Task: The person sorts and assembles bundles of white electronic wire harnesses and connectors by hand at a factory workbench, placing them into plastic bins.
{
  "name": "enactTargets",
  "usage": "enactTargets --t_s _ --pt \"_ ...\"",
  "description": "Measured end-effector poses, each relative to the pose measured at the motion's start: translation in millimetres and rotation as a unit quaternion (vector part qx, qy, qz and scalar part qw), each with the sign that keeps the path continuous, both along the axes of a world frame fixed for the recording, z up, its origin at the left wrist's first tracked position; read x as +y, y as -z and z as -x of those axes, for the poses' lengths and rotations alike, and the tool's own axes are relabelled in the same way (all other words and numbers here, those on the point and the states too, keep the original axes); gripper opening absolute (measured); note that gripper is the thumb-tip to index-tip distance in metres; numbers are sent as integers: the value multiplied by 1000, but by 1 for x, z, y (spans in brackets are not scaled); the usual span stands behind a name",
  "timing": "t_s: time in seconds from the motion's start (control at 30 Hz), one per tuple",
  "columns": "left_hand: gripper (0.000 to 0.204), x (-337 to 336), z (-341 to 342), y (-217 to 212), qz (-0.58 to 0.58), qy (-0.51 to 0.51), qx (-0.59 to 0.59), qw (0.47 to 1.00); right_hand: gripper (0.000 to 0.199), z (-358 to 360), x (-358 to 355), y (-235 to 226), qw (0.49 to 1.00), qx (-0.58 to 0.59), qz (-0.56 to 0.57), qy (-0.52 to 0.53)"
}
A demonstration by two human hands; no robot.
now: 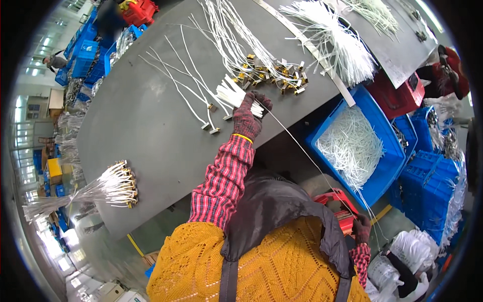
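Gripping white sleeves (232, 93) in left hand (248, 117), wire (307, 153) trailing

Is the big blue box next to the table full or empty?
Partly full. The blue bin holds a loose heap of white sleeves over part of its floor, with bare blue wall above the heap.

Grey worktable (141, 131), blue crates (427, 186) beside, bright hall behind.

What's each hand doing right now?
Left hand: closed on bundle of short white sleeve tubes.
Right hand: closed, pinching thin white cord.
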State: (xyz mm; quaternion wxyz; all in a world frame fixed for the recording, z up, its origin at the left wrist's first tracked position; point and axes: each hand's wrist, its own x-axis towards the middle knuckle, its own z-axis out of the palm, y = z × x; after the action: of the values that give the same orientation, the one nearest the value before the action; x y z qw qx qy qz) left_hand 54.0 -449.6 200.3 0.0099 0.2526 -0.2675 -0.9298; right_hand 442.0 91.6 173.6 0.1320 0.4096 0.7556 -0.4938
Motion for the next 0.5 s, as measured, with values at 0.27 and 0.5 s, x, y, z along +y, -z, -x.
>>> enactTargets --t_s 0.27,0.5 --pt "23 -22 0 -16 72 -11 -19 997 30 -9 43 13 999 21 19 26" --pt "24 -26 -19 -25 44 45 12 998 44 98 -80 -3 995 46 80 -24"
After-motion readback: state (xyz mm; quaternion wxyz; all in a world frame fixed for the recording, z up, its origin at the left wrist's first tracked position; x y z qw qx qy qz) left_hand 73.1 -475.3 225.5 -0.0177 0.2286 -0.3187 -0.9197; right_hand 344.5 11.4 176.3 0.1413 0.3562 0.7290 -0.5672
